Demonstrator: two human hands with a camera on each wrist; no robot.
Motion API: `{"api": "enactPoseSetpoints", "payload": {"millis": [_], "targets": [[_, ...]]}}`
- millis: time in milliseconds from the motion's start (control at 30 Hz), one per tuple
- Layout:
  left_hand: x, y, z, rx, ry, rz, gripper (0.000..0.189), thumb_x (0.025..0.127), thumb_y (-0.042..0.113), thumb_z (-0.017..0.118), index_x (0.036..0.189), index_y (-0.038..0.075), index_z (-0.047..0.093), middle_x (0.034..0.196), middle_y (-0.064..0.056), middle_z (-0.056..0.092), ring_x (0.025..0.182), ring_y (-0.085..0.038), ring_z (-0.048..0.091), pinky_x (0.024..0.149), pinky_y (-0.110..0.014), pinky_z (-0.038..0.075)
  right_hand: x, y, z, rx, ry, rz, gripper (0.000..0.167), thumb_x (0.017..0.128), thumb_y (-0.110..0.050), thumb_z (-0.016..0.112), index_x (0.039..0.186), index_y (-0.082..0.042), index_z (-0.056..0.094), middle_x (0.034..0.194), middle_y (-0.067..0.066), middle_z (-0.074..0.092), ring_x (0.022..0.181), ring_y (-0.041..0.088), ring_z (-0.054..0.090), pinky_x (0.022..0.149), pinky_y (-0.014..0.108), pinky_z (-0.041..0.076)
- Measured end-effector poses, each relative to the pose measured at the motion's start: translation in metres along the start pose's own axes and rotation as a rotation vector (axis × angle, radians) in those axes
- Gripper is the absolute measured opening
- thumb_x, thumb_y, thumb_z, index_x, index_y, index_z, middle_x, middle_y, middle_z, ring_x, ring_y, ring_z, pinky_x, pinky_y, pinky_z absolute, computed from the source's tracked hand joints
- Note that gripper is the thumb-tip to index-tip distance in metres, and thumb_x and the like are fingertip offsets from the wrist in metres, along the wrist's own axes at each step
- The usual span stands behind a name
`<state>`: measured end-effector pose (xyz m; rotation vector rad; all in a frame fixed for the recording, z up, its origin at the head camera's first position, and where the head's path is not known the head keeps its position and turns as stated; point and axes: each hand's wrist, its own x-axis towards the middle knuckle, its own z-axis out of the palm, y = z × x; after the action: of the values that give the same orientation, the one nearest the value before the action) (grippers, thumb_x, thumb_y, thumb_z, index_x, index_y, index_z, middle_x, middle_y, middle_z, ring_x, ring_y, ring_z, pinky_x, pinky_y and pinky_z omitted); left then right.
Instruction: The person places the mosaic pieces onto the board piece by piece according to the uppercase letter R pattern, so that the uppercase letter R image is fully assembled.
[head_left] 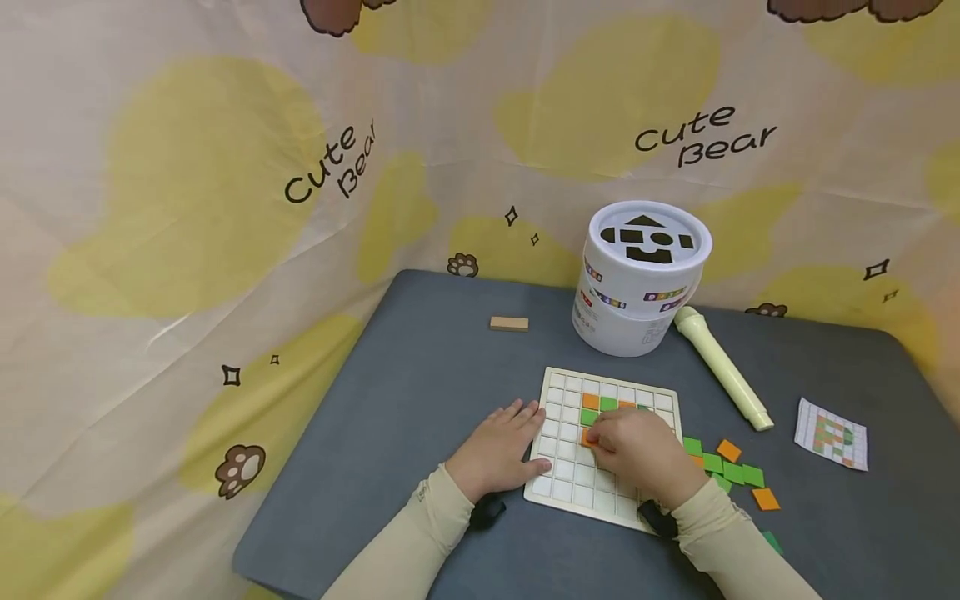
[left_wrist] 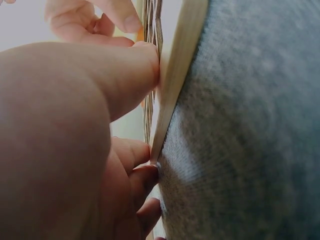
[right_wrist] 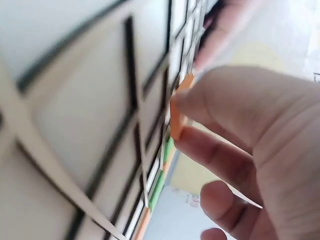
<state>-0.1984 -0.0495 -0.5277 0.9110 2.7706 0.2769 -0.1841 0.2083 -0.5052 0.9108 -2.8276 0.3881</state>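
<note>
A white gridded board (head_left: 567, 486) with a pale wooden rim lies on the table. My left hand (head_left: 501, 447) rests at its left edge with fingers spread, thumb and fingertips touching the rim. Between thumb and finger, my right hand (head_left: 643, 450) pinches an orange square tile (right_wrist: 179, 109) close over the grid. Further up the board sit an orange tile (head_left: 591, 401), a green tile (head_left: 608, 404) and another green tile (head_left: 589, 417). The right hand hides part of the grid and some tiles there.
Several loose green and orange tiles, one an orange tile (head_left: 766, 499), lie right of the board. A pattern card (head_left: 831, 435) is farther right. Behind stand a white bucket (head_left: 637, 283), a pale yellow stick (head_left: 723, 367) and a small wooden block (head_left: 509, 324).
</note>
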Motion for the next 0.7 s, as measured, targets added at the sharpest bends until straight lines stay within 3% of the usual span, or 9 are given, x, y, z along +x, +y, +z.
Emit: {"api": "enactPoseSetpoints", "payload": {"millis": [200,367,467,567,700], "targets": [[0.005,0.002,0.005,0.017,-0.014,-0.004,0.081,0.106,0.055,0.059,0.169,0.012,0.034,0.173,-0.004,0.03,0.161,-0.026,0.023,0.128,-0.044,0.024,-0.004,0.004,0.008,-0.026,0.023,0.007,0.007,0.087,-0.013,0.089,0.092,-0.015,0.085,0.094,-0.004,0.075,0.086,0.019,0.068,0.075,0.039,0.061],[0.003,0.0,0.006,0.011,-0.012,-0.019,0.081,0.106,0.056,0.06,0.169,0.012,0.034,0.173,-0.004,0.03,0.161,-0.026,0.022,0.128,-0.045,0.024,-0.005,0.008,-0.001,0.038,-0.059,0.057,0.014,0.09,-0.016,0.087,0.104,-0.016,0.086,0.099,-0.003,0.072,0.089,0.016,0.068,0.076,0.039,0.061],[0.001,0.0,0.006,0.003,-0.016,-0.017,0.081,0.106,0.055,0.059,0.169,0.011,0.034,0.174,-0.005,0.029,0.161,-0.027,0.022,0.128,-0.046,0.024,-0.017,0.016,-0.01,0.082,-0.109,0.165,0.021,0.094,-0.02,0.082,0.115,-0.017,0.084,0.111,0.002,0.073,0.1,0.023,0.07,0.082,0.046,0.061],[0.0,0.001,0.004,-0.022,-0.015,-0.009,0.081,0.106,0.054,0.06,0.169,0.01,0.034,0.174,-0.006,0.029,0.161,-0.028,0.022,0.128,-0.047,0.024,-0.039,0.035,-0.025,0.127,-0.099,0.308,0.025,0.098,-0.021,0.078,0.122,-0.013,0.082,0.121,0.009,0.072,0.11,0.032,0.069,0.089,0.056,0.058],[0.001,0.0,0.0,-0.032,-0.006,0.005,0.08,0.106,0.052,0.061,0.168,0.008,0.035,0.173,-0.008,0.031,0.16,-0.029,0.024,0.128,-0.048,0.024,-0.073,0.071,-0.043,0.133,-0.056,0.527,0.029,0.101,-0.017,0.072,0.126,-0.004,0.077,0.128,0.024,0.067,0.106,0.04,0.066,0.083,0.061,0.056]]}}
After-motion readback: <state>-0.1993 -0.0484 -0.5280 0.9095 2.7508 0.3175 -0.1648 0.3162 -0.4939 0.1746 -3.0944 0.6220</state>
